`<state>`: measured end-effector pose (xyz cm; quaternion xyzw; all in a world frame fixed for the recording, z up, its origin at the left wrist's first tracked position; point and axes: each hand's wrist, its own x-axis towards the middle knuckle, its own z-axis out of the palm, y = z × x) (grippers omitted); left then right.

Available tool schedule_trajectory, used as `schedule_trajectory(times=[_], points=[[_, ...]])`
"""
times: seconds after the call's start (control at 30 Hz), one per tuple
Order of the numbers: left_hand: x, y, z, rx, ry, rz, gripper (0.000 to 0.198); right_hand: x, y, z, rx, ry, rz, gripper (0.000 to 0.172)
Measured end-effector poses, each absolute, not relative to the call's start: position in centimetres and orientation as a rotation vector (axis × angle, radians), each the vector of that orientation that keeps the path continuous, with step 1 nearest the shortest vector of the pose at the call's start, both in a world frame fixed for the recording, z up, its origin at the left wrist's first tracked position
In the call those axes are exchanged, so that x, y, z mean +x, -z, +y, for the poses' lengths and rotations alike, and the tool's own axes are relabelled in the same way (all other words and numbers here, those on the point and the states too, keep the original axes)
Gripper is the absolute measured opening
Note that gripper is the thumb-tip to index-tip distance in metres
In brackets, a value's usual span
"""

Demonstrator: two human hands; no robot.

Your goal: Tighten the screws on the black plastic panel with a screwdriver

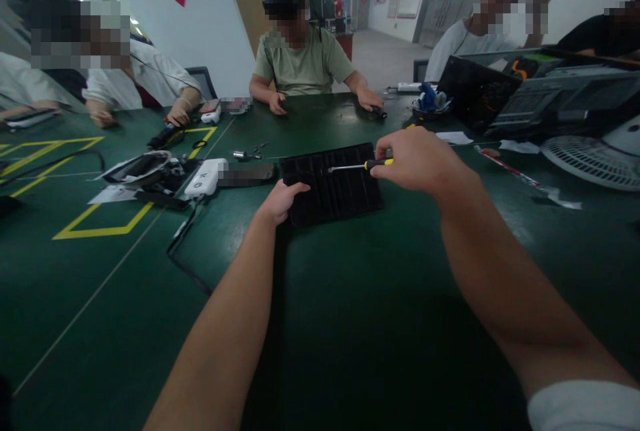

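Observation:
A flat black plastic panel (pixel 340 196) with raised ribs is tilted up over the green table. My left hand (pixel 284 201) grips its left edge, thumb lying across the front face. In my right hand (pixel 425 161) is a screwdriver (pixel 371 165) with a yellow and black handle. Its metal shaft points left across the panel, and the tip is near the panel's middle; whether it touches cannot be made out. Behind the panel's left side lie a silver cylindrical bit (pixel 240 155) and a few small metal pieces (pixel 261 147).
Left of the panel are a dark phone (pixel 247 175), a white device (pixel 205 177) with a cable, and a clutter of parts (pixel 145 171). On the right stand an opened computer case (pixel 550 94) and a white fan (pixel 600 157). Several people sit around the table (pixel 350 351).

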<state>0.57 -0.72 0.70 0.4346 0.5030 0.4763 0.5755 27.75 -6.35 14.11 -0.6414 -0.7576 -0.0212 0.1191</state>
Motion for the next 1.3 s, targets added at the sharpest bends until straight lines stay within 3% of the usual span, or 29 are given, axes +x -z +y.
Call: schedule_trajectory(times=[0.9, 1.3], points=[[0.41, -0.77, -0.77, 1.047, -1.097, 1.183, 0.039, 27.52, -14.32, -6.47, -1.889, 0.062, -2.243, 0.026], [0.31, -0.51, -0.55, 1.045, -1.093, 1.19, 0.04, 27.73, -14.13, -6.31, -1.948, 0.064, -2.265, 0.035]])
